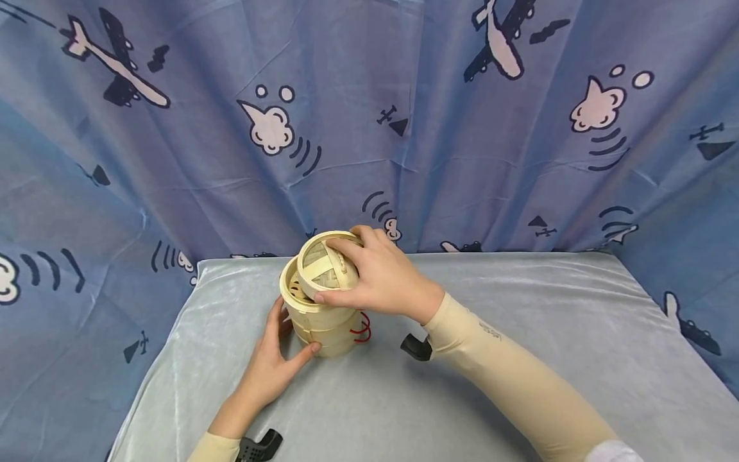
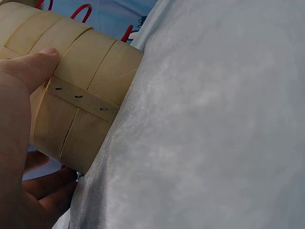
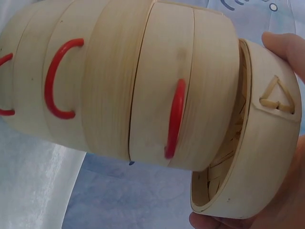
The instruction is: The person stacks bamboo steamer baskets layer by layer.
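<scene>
A stack of round bamboo steamer baskets (image 1: 321, 323) stands on the cloth, with red loop handles (image 1: 365, 332) on its right side. My left hand (image 1: 271, 362) grips the stack low on its left, thumb on the near side; the left wrist view shows the thumb pressed to the bamboo wall (image 2: 71, 62) and fingers behind it. With my right hand (image 1: 388, 273) I hold the woven steamer lid (image 1: 314, 269) by its rim, fingers spread across it. The lid sits tilted and shifted right over the top basket, whose slatted inside (image 1: 296, 289) shows at the left. In the right wrist view a gap shows beneath the lid (image 3: 271, 138).
Pale grey plush cloth (image 1: 519, 359) covers the table. A blue curtain (image 1: 346, 128) printed with planes and clouds hangs behind and along the sides. Black wrist mounts (image 1: 417, 347) stick out from both wrists.
</scene>
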`<state>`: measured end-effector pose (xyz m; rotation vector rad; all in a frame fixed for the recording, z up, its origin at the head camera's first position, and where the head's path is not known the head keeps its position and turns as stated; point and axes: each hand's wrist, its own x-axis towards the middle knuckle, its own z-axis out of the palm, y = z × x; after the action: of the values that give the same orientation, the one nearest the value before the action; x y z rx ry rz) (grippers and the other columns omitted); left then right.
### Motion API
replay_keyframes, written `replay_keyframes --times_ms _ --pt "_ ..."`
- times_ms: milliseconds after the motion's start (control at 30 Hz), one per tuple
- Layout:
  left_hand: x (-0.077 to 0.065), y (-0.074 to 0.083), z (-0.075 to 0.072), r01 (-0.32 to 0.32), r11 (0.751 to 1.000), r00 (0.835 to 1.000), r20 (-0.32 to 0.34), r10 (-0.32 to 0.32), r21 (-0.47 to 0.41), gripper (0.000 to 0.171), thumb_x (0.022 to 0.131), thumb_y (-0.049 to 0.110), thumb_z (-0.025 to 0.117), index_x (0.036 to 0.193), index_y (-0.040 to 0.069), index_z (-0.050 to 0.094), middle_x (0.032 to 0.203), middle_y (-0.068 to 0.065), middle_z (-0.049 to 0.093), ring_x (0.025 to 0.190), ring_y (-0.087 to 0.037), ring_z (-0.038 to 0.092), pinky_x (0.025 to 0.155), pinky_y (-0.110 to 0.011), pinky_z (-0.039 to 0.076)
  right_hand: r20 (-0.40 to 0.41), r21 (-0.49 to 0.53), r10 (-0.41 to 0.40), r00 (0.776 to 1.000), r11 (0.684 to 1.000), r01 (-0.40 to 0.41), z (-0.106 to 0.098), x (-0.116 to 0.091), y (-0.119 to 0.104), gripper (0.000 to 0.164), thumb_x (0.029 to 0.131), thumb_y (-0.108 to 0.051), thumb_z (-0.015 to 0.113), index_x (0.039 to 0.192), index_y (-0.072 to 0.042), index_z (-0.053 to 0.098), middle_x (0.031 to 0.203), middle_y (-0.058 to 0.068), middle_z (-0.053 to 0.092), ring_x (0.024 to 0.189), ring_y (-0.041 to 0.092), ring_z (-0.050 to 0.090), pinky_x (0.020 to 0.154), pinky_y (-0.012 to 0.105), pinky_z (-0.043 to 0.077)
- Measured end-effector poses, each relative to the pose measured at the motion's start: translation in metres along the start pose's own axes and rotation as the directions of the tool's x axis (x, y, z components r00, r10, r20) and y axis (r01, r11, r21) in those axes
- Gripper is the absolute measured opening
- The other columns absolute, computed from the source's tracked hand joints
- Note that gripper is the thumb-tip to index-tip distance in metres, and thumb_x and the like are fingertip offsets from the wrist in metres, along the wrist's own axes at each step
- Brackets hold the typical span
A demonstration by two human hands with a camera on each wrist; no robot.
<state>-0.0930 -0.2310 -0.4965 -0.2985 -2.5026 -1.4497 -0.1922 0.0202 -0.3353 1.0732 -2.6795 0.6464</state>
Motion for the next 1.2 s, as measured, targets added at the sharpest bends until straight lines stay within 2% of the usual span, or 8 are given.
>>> replay_keyframes --times_ms 267,467,633,867,1200 --pt "0.000 0.000 0.001 -0.006 1.000 1.000 -0.005 0.006 -0.001 0.113 0.092 0.029 0.092 0.175 0.034 0.015 0.163 -0.023 0.049 0.138 -0.041 0.061 0.118 -0.060 0.046 0.017 -0.004 -0.029 0.999 1.000 0.029 0.004 0.005 -0.007 0.095 0.081 -0.082 0.075 0.156 -0.025 0.061 0.141 0.012 0.057 0.116 0.029 0.054 0.090 0.045 0.053" --pt "-0.001 0.002 0.001 -0.005 1.000 1.000 0.006 0.005 -0.002 0.113 0.093 0.029 0.091 0.176 0.034 0.014 0.164 -0.022 0.048 0.139 -0.041 0.060 0.117 -0.061 0.047 0.024 -0.037 -0.055 0.998 0.998 0.056 0.006 0.008 -0.013 0.093 0.082 -0.080 0.076 0.155 -0.023 0.063 0.138 0.011 0.057 0.113 0.027 0.054 0.090 0.044 0.052" --pt "-0.001 0.003 0.000 -0.007 1.000 1.000 0.007 0.007 0.003 0.114 0.093 0.029 0.091 0.176 0.036 0.013 0.165 -0.022 0.047 0.139 -0.041 0.060 0.117 -0.064 0.046 0.040 -0.072 -0.091 0.995 0.993 0.094 0.006 0.014 -0.019 0.091 0.082 -0.080 0.076 0.151 -0.023 0.065 0.138 0.013 0.057 0.115 0.029 0.054 0.094 0.046 0.051" --pt "-0.001 0.002 0.002 -0.002 1.000 1.000 0.010 0.002 0.004 0.114 0.093 0.030 0.091 0.176 0.038 0.012 0.164 -0.024 0.047 0.139 -0.042 0.060 0.117 -0.066 0.045 0.072 -0.074 -0.100 0.992 0.992 0.105 0.008 0.016 -0.020 0.094 0.083 -0.080 0.075 0.155 -0.021 0.063 0.145 0.015 0.057 0.122 0.033 0.055 0.103 0.050 0.051" --pt "-0.001 0.004 0.000 -0.017 1.000 1.000 0.007 0.017 -0.002 0.115 0.093 0.026 0.091 0.176 0.036 0.012 0.165 -0.026 0.045 0.139 -0.044 0.059 0.118 -0.066 0.044 0.055 -0.013 -0.104 0.993 0.994 0.105 0.007 0.013 -0.018 0.100 0.085 -0.080 0.075 0.162 -0.020 0.053 0.152 0.013 0.054 0.130 0.035 0.055 0.108 0.054 0.051"
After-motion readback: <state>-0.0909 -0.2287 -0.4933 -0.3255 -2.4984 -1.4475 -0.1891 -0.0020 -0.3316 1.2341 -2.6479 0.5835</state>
